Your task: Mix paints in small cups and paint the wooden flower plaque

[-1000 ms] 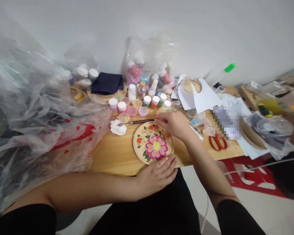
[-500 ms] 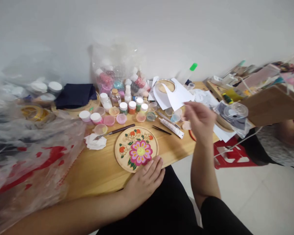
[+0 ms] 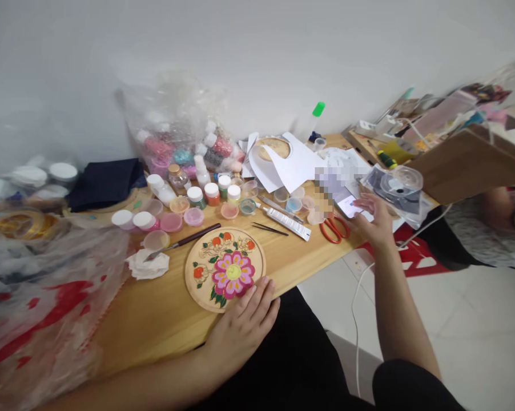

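Observation:
My left hand [image 3: 245, 319] lies flat with its fingers stretched along the table's front edge. Its fingertips rest on the lower right rim of a round wooden plaque [image 3: 196, 288], painted with a pink flower and orange fruit. At the right, my right hand [image 3: 374, 221] is open, thumb and fingers apart, at the near right end of a phone [image 3: 346, 205] with a lit screen. Whether the fingertips touch the screen I cannot tell. Red-handled scissors [image 3: 335, 229] lie just left of that hand. Tweezers [image 3: 270, 229] and a white tube [image 3: 288, 222] sit beyond the plaque.
Several small paint jars and cups [image 3: 171, 222] stand behind the plaque. A dark-handled tool [image 3: 196, 234] leans by a crumpled tissue [image 3: 148, 265]. Plastic bags [image 3: 35, 308] cover the left side. A brown box [image 3: 467, 165] and a seated person [image 3: 503, 234] are at the right.
My right hand has moved right and down from above the table to the phone. The phone and scissors now show. My left hand stays on the plaque; the view has turned right.

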### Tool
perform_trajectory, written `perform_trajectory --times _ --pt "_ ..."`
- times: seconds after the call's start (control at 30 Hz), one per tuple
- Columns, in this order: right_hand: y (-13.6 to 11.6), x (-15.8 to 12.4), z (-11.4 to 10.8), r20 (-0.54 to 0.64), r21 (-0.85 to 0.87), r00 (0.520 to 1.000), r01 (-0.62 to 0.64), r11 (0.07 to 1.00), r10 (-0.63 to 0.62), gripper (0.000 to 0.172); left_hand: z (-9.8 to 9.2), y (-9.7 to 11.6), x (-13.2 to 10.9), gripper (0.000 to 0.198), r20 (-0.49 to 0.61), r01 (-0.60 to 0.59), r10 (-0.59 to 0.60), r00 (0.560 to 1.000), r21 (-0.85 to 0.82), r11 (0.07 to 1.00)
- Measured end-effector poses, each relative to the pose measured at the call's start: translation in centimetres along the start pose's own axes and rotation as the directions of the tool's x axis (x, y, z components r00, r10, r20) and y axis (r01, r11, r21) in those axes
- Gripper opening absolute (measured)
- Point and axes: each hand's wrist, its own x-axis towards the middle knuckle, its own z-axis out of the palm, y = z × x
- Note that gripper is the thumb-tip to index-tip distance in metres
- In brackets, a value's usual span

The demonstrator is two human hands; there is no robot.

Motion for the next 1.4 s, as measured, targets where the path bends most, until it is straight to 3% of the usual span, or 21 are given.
perform_trajectory --times 0.37,0.67,1.0,1.4 --pt "1.0 1.0 -0.8 0.02 -0.031 0.999 0.04 0.999 -0.039 0.049 0.3 0.2 0.0 0.041 0.011 0.016 -0.016 1.0 0.015 1.0" --pt "2.6 3.3 0.5 0.111 -0.017 0.993 0.033 0.999 -0.031 0.057 0.3 0.2 0.3 0.048 -0.047 0.022 -0.025 0.999 -0.056 0.998" --pt "1.0 2.7 0.6 0.181 -0.171 0.967 0.212 0.962 -0.18 0.056 0.4 0.6 -0.3 0.048 -0.01 0.049 -0.05 0.999 -0.057 0.997" --pt "0.4 3.1 0.8 0.19 -0.147 0.962 0.226 0.963 -0.197 0.057 0.4 0.7 -0.4 0.045 -0.003 0.042 -0.042 0.999 -0.025 0.999"
